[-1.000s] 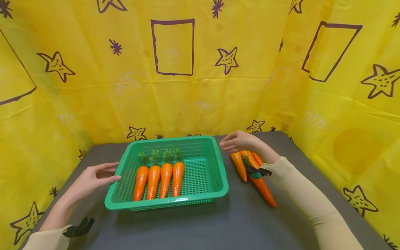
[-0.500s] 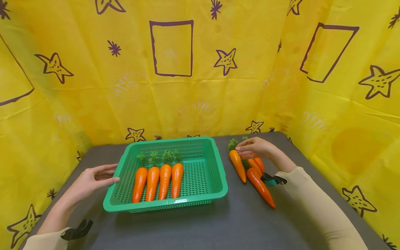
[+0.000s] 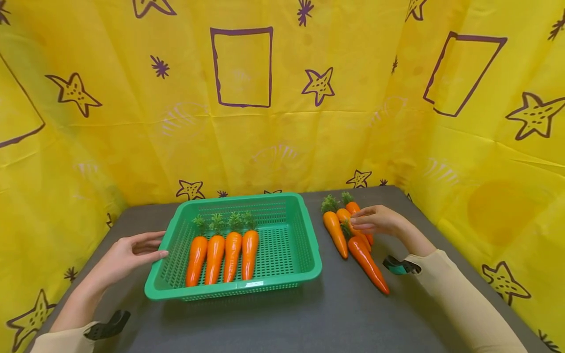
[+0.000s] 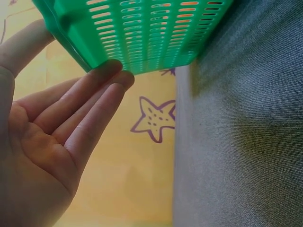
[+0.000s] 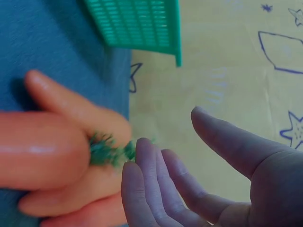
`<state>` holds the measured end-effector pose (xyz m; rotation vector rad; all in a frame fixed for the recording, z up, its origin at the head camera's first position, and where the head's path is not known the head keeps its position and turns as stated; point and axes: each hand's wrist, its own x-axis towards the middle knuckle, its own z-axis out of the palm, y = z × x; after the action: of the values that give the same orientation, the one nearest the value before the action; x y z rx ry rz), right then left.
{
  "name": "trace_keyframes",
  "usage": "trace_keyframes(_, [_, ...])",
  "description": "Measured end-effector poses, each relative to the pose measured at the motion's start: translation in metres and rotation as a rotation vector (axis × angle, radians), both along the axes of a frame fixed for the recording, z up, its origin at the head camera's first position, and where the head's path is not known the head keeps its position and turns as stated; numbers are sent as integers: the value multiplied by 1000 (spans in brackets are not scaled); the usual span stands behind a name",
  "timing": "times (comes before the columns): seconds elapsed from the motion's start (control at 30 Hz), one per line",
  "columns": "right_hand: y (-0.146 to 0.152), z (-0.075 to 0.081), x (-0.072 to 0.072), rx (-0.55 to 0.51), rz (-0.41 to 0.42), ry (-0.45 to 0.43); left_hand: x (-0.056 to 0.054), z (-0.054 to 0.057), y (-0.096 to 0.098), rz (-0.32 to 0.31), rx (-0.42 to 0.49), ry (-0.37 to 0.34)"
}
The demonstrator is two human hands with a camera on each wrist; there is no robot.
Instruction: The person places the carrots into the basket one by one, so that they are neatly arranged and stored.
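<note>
A green plastic basket (image 3: 240, 287) stands on the grey table, with several orange carrots (image 3: 214, 260) lined up inside it, leafy tops toward the back. My left hand (image 3: 128, 257) is at the basket's left side. Its nearly straight fingers (image 4: 106, 71) touch the wall by the rim, the thumb up at the rim. To the right of the basket lies a pile of several carrots (image 3: 368, 264). Over that pile hovers my right hand (image 3: 377, 219), holding nothing; the right wrist view shows its fingers (image 5: 147, 165) extended and the thumb apart, near a green carrot top (image 5: 106, 149).
Yellow cloth (image 3: 282, 147) with drawn stars and frames encloses the table on the back and sides. The bare right part of the basket floor (image 3: 275, 245) shows beside the row of carrots. Dark straps (image 3: 108, 326) sit at both wrists.
My right hand has moved from the basket's right rim to the right and slightly nearer, over the carrot pile, uncovering the carrots there. The left hand stays at the basket.
</note>
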<state>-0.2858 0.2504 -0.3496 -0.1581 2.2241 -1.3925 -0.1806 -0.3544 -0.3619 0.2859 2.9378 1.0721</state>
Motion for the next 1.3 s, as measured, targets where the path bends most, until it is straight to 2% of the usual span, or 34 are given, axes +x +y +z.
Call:
trace_keyframes(0.43, [26, -21, 16, -58, -32, -47, -3, 9, 0, -23, -54, -16])
trace_keyframes(0.7, [38, -40, 29, -10, -36, -33, -5, 11, 0, -18, -82, -22])
trace_keyframes(0.8, [39, -46, 34, 19, -65, -44, -4, 10, 0, -16, -79, -23])
trace_keyframes(0.97, [38, -52, 41, 46, -67, -71, -4, 10, 0, -13, -79, -19])
trace_keyframes(1.17, [37, -57, 42, 18, -58, -106, -6, 11, 0, -18, -61, -34])
trace_keyframes(1.3, [36, -60, 43, 36, -60, -112, -6, 10, 1, -14, -66, -35])
